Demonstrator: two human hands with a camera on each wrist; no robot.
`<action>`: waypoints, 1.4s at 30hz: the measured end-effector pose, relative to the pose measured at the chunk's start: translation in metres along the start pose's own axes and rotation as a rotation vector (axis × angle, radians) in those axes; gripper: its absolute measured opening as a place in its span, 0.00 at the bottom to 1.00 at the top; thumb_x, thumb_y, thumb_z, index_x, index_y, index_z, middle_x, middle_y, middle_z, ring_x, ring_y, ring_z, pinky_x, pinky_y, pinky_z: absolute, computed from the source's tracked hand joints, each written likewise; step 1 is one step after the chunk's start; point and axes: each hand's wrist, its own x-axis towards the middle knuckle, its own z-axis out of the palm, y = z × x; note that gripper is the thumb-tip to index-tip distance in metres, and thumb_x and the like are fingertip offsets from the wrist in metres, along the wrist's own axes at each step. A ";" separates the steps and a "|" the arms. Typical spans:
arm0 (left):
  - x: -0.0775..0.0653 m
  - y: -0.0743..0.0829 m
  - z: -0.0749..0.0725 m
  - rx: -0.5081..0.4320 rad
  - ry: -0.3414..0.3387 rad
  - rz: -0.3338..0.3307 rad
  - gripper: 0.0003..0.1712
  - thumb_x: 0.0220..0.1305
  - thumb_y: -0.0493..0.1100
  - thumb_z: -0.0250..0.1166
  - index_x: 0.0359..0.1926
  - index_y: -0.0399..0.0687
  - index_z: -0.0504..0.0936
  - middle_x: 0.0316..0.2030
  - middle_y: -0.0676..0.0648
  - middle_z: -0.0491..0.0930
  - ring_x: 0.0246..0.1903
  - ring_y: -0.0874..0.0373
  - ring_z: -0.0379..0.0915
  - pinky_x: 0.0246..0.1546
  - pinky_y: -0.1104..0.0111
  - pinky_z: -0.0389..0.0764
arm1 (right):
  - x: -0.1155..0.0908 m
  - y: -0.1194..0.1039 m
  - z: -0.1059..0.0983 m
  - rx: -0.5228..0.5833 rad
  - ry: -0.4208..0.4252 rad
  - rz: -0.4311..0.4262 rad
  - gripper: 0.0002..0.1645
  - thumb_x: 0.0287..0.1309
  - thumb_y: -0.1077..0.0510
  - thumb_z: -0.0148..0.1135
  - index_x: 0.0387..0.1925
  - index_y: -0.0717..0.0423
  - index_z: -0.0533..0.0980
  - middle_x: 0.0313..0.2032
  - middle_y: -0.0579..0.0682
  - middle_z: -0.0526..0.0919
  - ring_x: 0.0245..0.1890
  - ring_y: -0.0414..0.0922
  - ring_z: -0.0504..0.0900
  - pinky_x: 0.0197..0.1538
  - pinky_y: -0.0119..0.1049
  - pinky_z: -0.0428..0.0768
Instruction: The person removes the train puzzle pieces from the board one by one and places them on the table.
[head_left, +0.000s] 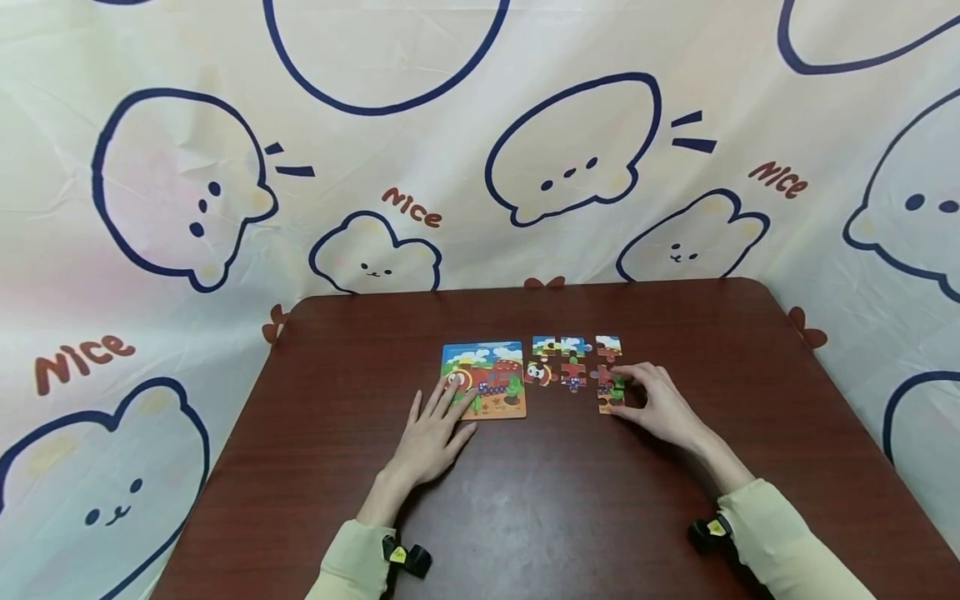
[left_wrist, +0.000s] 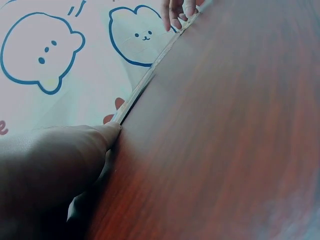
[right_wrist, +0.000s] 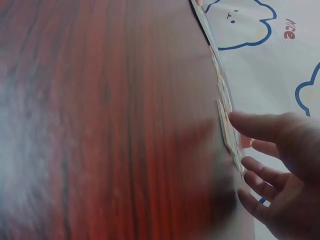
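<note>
My left hand (head_left: pixel 431 437) rests with spread, straight fingers on the lower left of a square picture board (head_left: pixel 501 407) showing a red train. The thumb lies along the board's lower edge, seen low from the side in the left wrist view. My right hand (head_left: pixel 663 404) holds a puzzle piece (head_left: pixel 606 406) at the lower right of the loose pieces, thumb at its bottom and fingertips at its right side. In the right wrist view the thumb (right_wrist: pixel 255 125) meets the edge of the thin pieces. Another puzzle piece (head_left: pixel 603 377) adjoins it above, partly behind the fingers.
Between the board and my right hand lie several puzzle pieces: a cloud piece (head_left: pixel 574 345), a cow-face piece (head_left: pixel 538 372), a red train piece (head_left: pixel 573 375) and a corner piece (head_left: pixel 608 345). The brown table (head_left: pixel 525 500) ends at a printed cloth backdrop (head_left: pixel 465 167).
</note>
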 end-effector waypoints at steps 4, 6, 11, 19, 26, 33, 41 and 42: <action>0.000 0.000 0.000 -0.020 0.016 -0.003 0.34 0.84 0.54 0.60 0.85 0.55 0.68 0.88 0.39 0.55 0.89 0.37 0.45 0.85 0.29 0.43 | 0.001 -0.006 0.000 0.025 0.024 -0.010 0.35 0.63 0.58 0.81 0.69 0.60 0.80 0.56 0.61 0.83 0.53 0.55 0.76 0.55 0.53 0.76; 0.000 0.000 0.000 -0.017 0.012 -0.011 0.35 0.84 0.54 0.60 0.85 0.56 0.67 0.88 0.39 0.55 0.89 0.38 0.44 0.85 0.29 0.43 | 0.002 -0.010 0.001 0.033 0.031 -0.018 0.34 0.64 0.59 0.80 0.69 0.61 0.80 0.56 0.61 0.84 0.51 0.54 0.76 0.53 0.51 0.76; 0.001 0.002 -0.002 -0.004 -0.004 -0.023 0.35 0.84 0.55 0.60 0.86 0.57 0.66 0.88 0.40 0.54 0.90 0.40 0.42 0.86 0.30 0.43 | 0.005 -0.018 0.004 0.054 0.039 -0.040 0.32 0.66 0.59 0.79 0.69 0.60 0.80 0.56 0.59 0.85 0.48 0.51 0.77 0.48 0.45 0.76; 0.002 0.001 -0.009 -0.055 0.007 -0.016 0.38 0.83 0.55 0.62 0.86 0.55 0.64 0.89 0.41 0.51 0.90 0.40 0.43 0.86 0.30 0.43 | 0.015 -0.032 0.009 0.106 -0.020 -0.069 0.33 0.67 0.59 0.78 0.70 0.59 0.79 0.51 0.56 0.87 0.49 0.50 0.83 0.51 0.49 0.83; 0.002 -0.005 -0.016 -0.065 0.030 -0.036 0.39 0.82 0.53 0.65 0.86 0.52 0.65 0.88 0.39 0.55 0.89 0.37 0.45 0.85 0.30 0.47 | 0.022 -0.052 0.020 0.112 -0.053 -0.103 0.35 0.67 0.58 0.78 0.71 0.61 0.78 0.54 0.57 0.87 0.51 0.51 0.84 0.54 0.50 0.84; 0.005 -0.008 -0.016 -0.065 0.015 -0.078 0.40 0.83 0.56 0.63 0.86 0.48 0.64 0.88 0.41 0.56 0.89 0.40 0.45 0.87 0.33 0.45 | 0.038 -0.077 0.041 0.099 -0.131 -0.139 0.31 0.70 0.55 0.76 0.69 0.61 0.81 0.56 0.56 0.89 0.55 0.53 0.85 0.60 0.57 0.84; 0.010 -0.005 -0.015 -0.062 0.024 -0.074 0.39 0.83 0.56 0.63 0.85 0.47 0.67 0.87 0.40 0.60 0.89 0.40 0.48 0.87 0.34 0.47 | 0.054 -0.089 0.070 0.119 -0.159 -0.247 0.30 0.69 0.55 0.77 0.68 0.60 0.82 0.52 0.52 0.91 0.51 0.49 0.87 0.56 0.50 0.87; 0.010 -0.005 -0.015 -0.060 0.024 -0.074 0.39 0.83 0.56 0.63 0.85 0.46 0.67 0.86 0.40 0.60 0.89 0.40 0.48 0.87 0.34 0.47 | 0.056 -0.091 0.072 0.131 -0.161 -0.251 0.31 0.68 0.54 0.78 0.68 0.60 0.82 0.52 0.53 0.91 0.52 0.49 0.87 0.56 0.51 0.87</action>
